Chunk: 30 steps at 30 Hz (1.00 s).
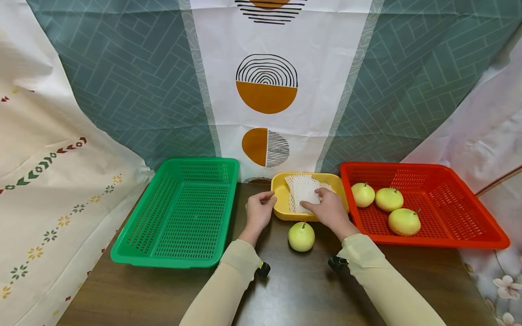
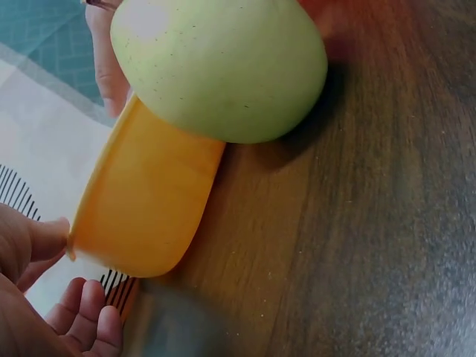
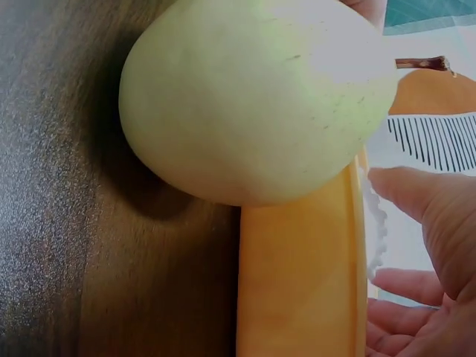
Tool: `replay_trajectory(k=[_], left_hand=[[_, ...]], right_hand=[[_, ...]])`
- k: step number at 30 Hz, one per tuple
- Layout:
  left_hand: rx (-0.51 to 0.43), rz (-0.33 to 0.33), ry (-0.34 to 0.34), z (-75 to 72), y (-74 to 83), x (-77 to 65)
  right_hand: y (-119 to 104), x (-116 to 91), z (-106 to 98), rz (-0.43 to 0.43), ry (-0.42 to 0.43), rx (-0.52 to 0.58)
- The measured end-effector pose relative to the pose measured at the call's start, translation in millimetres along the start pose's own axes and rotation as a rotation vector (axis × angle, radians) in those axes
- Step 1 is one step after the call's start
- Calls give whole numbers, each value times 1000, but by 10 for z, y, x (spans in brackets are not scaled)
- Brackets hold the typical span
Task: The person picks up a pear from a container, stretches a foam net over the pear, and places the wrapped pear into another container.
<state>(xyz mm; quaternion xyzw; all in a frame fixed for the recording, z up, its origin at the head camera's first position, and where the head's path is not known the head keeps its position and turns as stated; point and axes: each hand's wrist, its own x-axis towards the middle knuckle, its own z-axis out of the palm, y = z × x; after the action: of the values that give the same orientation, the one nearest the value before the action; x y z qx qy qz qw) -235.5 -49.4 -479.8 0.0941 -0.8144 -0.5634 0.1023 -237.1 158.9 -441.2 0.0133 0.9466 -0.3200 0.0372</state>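
Using the loose fruit as the middle of the clock, head view. Closest in are the two cream sleeves (image 1: 224,285) coming up from 7 and 5, over a dark wood table (image 1: 293,290).

Then the loose pear-like fruit (image 1: 302,237) itself, sitting on the wood just in front of the yellow basin (image 2: 152,197), nothing holding it. I'd guess it's firm and fairly weighty, with smooth skin that could slip a bit and bruise if dropped. Cup it round the widest part and leave the stem alone, that bit's probably brittle.

Left hand (image 1: 259,211) is up at 10, thumb and finger pinching the basin's rim. Right hand (image 1: 329,212) is between 1 and 2, thumb and fingers spread apart and touching the white foam netting (image 1: 302,192); I don't see a pinch there.

The netting lies in that basin, straight up at 12. Looks super light, soft and springy, so hardly any squeeze needed, but the mesh could snag or tear and the layers might cling. I'd take one piece by its near edge.

Out wide, the red basket (image 1: 448,217) is between 2 and 3 with three more fruits (image 1: 389,199) towards its left side, and the green basket (image 1: 187,222) is between 9 and 10. Farthest back, at 12, hangs a printed cloth (image 1: 159,90).
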Motion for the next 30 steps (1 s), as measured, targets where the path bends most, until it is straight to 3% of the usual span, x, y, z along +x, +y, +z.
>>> replay_trajectory(k=[15, 30], left_hand=[[-24, -4, -16, -12, 10, -18], [-40, -11, -31, -12, -6, -31]], right_hand=[[-22, 18, 16, 38, -40, -83], [-92, -44, -7, 61, 41, -50]])
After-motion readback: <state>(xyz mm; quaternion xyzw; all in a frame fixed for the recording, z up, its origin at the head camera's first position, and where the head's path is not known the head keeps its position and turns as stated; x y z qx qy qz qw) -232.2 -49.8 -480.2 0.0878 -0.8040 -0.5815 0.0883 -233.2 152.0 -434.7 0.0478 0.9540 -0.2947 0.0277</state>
